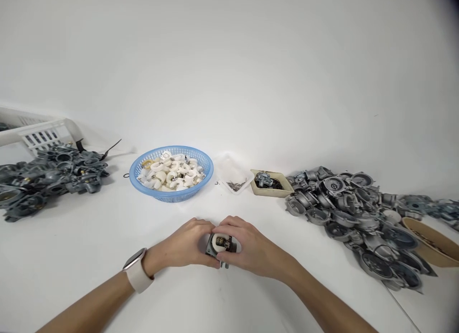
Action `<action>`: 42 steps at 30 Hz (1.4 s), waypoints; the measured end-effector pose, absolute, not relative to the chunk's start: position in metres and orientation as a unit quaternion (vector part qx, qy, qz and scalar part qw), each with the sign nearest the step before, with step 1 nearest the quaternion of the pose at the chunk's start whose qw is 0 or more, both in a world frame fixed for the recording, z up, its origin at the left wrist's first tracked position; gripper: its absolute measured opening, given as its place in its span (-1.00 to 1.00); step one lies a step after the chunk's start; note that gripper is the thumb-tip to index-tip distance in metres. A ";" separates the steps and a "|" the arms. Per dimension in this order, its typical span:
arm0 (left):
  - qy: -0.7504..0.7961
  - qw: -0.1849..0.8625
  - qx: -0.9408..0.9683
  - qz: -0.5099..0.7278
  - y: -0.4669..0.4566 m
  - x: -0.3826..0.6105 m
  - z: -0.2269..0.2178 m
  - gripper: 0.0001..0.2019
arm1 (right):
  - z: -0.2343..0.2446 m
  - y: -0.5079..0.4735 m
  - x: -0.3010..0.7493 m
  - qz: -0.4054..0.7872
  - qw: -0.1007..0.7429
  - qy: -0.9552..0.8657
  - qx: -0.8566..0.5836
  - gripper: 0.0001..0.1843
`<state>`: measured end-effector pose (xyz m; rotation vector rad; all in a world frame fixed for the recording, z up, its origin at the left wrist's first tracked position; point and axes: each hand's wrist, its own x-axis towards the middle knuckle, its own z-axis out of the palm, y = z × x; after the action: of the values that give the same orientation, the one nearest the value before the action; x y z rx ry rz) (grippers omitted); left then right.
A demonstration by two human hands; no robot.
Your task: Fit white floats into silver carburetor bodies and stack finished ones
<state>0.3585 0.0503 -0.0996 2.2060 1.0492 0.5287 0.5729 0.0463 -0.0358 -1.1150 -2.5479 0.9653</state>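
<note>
Both hands (186, 247) (251, 249) around carburetor (220, 244), bare table (89, 242) all round.

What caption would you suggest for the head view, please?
The left hand and right hand grip a small carburetor body at a white table, before a blue basket of white parts.

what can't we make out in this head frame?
Head view only:
- metal part: sides and underside hidden by the left hand and right hand gripping it.
- pins in the clear tray: too small to count.
- brown bowl: cut by the right edge; contents unclear.
- white crate: cut by the left edge.
</note>
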 end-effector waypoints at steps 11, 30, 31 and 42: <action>0.436 0.294 0.822 0.218 0.040 0.355 -0.101 -0.23 | -0.033 0.069 0.600 0.362 0.109 -0.855 -0.355 -0.27; 0.428 0.326 0.773 0.337 0.031 0.373 -0.104 -0.68 | -0.049 0.248 0.552 0.021 -0.199 -0.830 -0.521 -0.69; 0.429 0.324 0.773 0.336 0.030 0.373 -0.104 -0.68 | -0.049 0.249 0.553 0.023 -0.194 -0.830 -0.522 -0.69; 0.425 0.316 0.776 0.343 0.030 0.373 -0.105 -0.69 | -0.035 0.235 0.576 0.176 0.008 -0.848 -0.500 -0.76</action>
<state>0.3734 0.0302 -0.1048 2.0427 1.1184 0.9035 0.5764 0.2349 -0.0352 -1.5618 -2.6499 0.5503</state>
